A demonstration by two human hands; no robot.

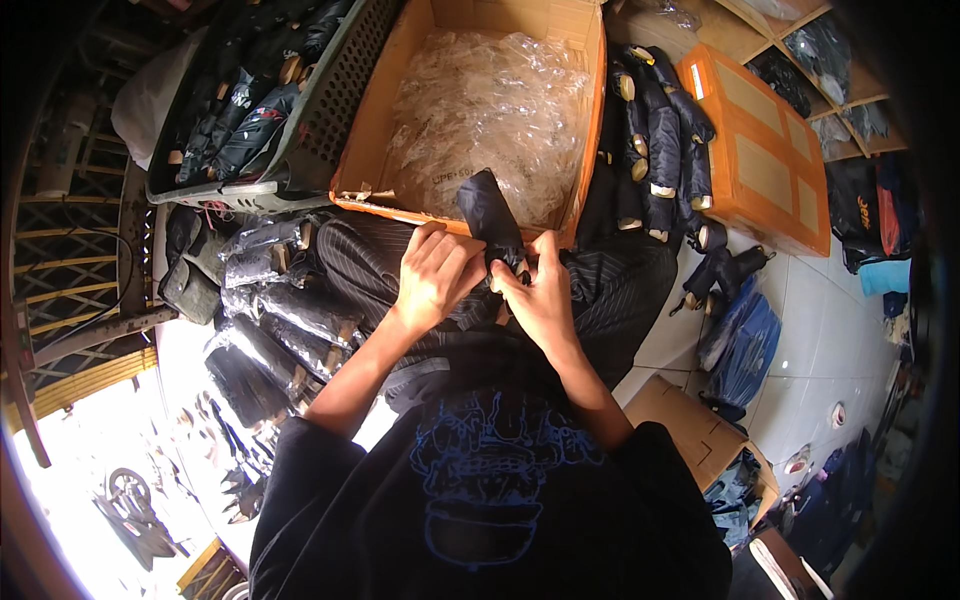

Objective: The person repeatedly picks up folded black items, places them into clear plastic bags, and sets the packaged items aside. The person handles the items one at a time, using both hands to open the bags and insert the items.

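Note:
A compact folded umbrella (488, 208) in a dark sleeve is between my hands, its sleeved end tilted up over the near edge of an open cardboard box (352, 165). My left hand (436, 275) has its fingers curled and pinches at the umbrella's lower end from the left. From the right, my right hand (540, 300) grips the same end, thumb and forefinger pressed together near the opening of the sleeve. What lies under the fingers is partly hidden. Crumpled clear plastic bags (490, 100) fill much of the box.
Sleeved umbrellas (662, 145) lie piled right of the box, beside a taped orange carton (755, 150). On the left, plastic-wrapped umbrellas (300, 315) lie by my leg. A dark crate (330, 110) of umbrellas stands at upper left, an open carton (690, 425) at lower right.

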